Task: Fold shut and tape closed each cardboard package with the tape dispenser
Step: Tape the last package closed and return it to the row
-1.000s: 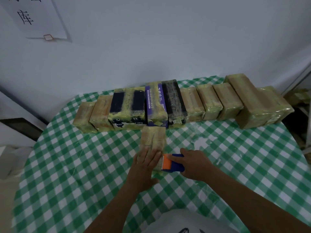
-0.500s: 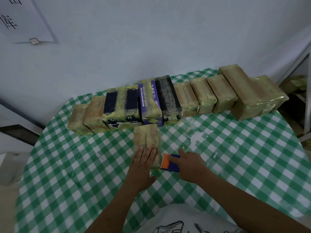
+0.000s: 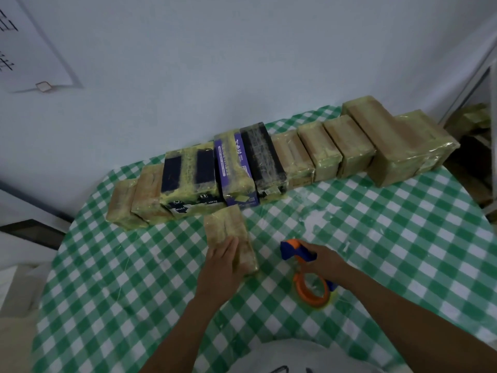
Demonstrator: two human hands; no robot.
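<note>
A small tan cardboard package (image 3: 228, 227), wrapped in clear tape, lies in the middle of the green checked table (image 3: 390, 251). My left hand (image 3: 222, 267) rests flat on its near end with straight fingers. To the right of the package my right hand (image 3: 324, 262) grips the blue and orange tape dispenser (image 3: 304, 261). The dispenser's orange tape ring (image 3: 312, 289) hangs below the hand, and the dispenser is a short gap away from the package.
A row of taped packages (image 3: 293, 160) lines the back of the table along the wall, tan ones at both ends, black and purple ones (image 3: 236, 170) in the middle. A sheet of paper (image 3: 29, 52) hangs on the wall at upper left. More boxes (image 3: 476, 117) lie beyond the table's right edge.
My right hand has drawn the tape dispenser away from the package's near end, to the right. My left hand stays on the package.
</note>
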